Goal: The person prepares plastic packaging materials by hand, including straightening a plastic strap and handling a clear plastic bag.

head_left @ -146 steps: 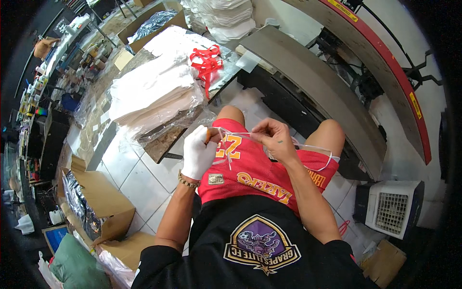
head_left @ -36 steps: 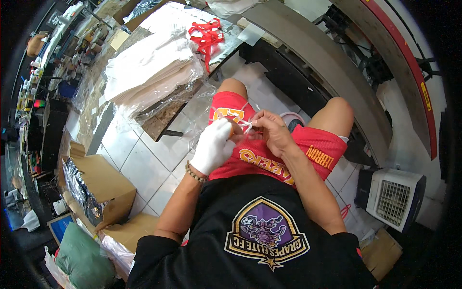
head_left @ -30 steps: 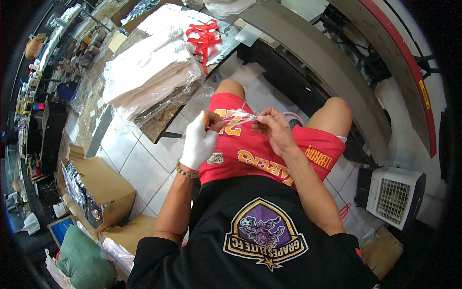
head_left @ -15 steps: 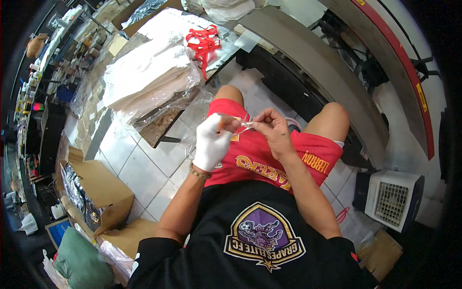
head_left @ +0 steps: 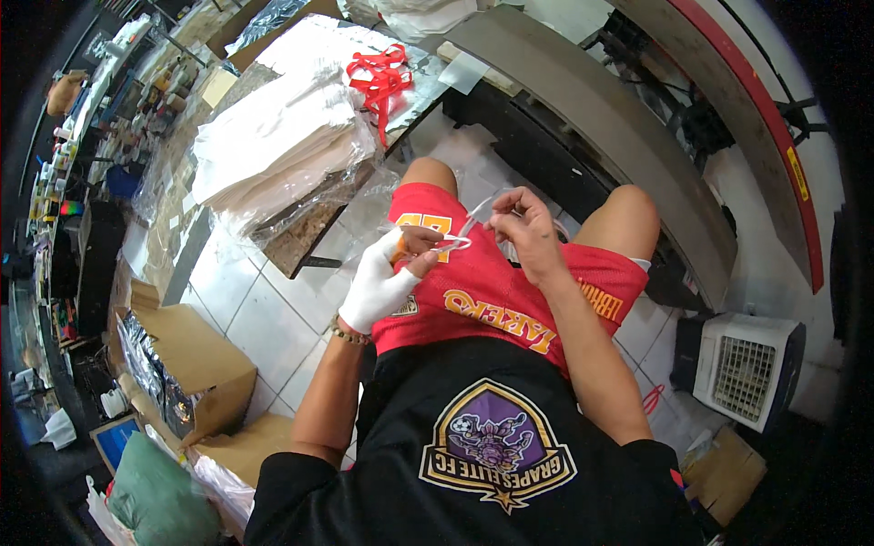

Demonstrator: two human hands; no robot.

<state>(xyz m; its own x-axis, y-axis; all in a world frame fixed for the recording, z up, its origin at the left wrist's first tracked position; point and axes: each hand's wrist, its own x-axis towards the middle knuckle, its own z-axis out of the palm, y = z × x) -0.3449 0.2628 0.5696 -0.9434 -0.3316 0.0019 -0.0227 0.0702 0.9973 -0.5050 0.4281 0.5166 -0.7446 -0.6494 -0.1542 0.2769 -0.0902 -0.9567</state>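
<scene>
A thin white cord (head_left: 468, 224) runs between my two hands above my red shorts, with a small loop at its left end. My left hand (head_left: 391, 273), in a white glove that leaves the fingertips bare, is closed on that loop between thumb and fingers. A little higher and to the right, my bare right hand (head_left: 528, 235) has its fingers drawn together on the cord's other part. The curled fingers partly hide the cord there.
On the table ahead lie a stack of white sheets (head_left: 282, 146) in clear plastic and a tangle of red ribbon (head_left: 381, 80). A large grey press-like machine (head_left: 583, 109) stands right of it. Cardboard boxes (head_left: 196, 350) sit at left, an air cooler (head_left: 742, 369) at right.
My hands have moved apart from a close pinch around the cord. My left hand has gone left and down, my right slightly up, and the loop now shows between them.
</scene>
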